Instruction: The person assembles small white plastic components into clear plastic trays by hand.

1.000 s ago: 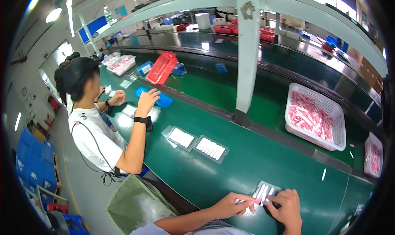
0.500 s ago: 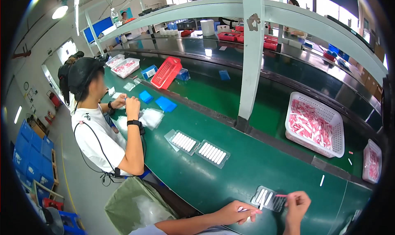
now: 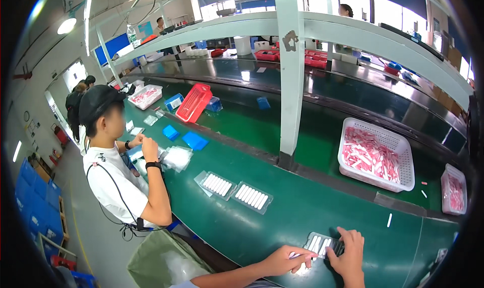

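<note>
My left hand (image 3: 283,261) is closed around white sticks (image 3: 294,256) beside a small clear plastic tray (image 3: 309,245). Several slim white sticks (image 3: 316,243) lie side by side in that tray. Over its right end is my right hand (image 3: 351,257), thumb and fingers apart, the thumb at the tray's near side and the fingertips at its far side. No stick shows between those fingers, though the hand hides part of the tray. Left of it on the green table, two clear trays (image 3: 254,196) (image 3: 217,184) hold rows of white sticks.
A white basket (image 3: 348,173) of pink and white sticks stands at right, with a smaller basket (image 3: 445,199) beyond. One loose white stick (image 3: 389,220) lies on the table. A post (image 3: 290,86) rises behind. At left, a co-worker (image 3: 113,177) handles something near plastic bags (image 3: 177,158).
My right hand has come left and down over the small tray; the pink stick it held no longer shows. My left hand still grips white sticks. The whole view has shifted slightly.
</note>
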A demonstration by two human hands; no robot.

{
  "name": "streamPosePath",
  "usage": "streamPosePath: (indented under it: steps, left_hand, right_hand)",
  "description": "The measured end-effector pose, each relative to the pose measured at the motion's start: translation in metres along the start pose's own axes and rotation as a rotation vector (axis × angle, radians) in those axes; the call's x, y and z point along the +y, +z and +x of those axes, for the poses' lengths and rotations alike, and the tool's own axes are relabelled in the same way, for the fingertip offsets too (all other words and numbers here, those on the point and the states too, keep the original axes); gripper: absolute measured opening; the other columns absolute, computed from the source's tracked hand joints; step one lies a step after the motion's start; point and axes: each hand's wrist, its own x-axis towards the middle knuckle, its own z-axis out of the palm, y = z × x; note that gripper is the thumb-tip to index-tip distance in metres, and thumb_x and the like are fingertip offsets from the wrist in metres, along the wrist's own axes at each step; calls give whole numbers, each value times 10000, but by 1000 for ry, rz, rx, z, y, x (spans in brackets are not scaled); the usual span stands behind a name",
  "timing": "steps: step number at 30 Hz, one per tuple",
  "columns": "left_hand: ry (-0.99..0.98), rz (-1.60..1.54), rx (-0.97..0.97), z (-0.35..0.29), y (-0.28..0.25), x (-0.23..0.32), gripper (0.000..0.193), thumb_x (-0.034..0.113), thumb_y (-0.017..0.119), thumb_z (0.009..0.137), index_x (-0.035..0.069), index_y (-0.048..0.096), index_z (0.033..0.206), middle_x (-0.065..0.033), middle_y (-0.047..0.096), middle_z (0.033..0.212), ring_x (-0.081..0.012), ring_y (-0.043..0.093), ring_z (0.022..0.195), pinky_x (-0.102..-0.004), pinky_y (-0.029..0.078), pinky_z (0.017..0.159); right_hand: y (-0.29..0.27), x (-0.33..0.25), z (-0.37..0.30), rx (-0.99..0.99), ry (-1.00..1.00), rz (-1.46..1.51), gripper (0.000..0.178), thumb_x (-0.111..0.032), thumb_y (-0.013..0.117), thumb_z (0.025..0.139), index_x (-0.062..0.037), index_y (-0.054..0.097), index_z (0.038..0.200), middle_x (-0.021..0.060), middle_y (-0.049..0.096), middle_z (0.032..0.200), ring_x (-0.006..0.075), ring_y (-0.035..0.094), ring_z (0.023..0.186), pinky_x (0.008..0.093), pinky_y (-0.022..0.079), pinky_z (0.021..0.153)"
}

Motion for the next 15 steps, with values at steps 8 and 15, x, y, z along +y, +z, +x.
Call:
streamPosePath:
  steps: [8, 15]
  left_hand:
    - [55, -9, -134, 0, 1, -18, 325, 130, 529, 1050, 93, 658, 1346, 6, 669, 930, -47, 464, 600, -217, 391, 546]
    - [-49, 40, -35, -1, 0, -10, 329, 243, 573, 1051, 83, 676, 1319, 15, 657, 908, -49, 449, 591, -217, 372, 532]
  right_hand:
    - [9, -3, -12, -120, -106, 442, 91, -97, 784, 759, -51, 739, 823, 44, 628, 642, 145, 577, 635, 316, 446, 665]
    - [-9, -5, -3, -44, 12, 724, 131, -41, 802, 777, -20, 753, 897, 30, 671, 692, 110, 570, 620, 259, 437, 581]
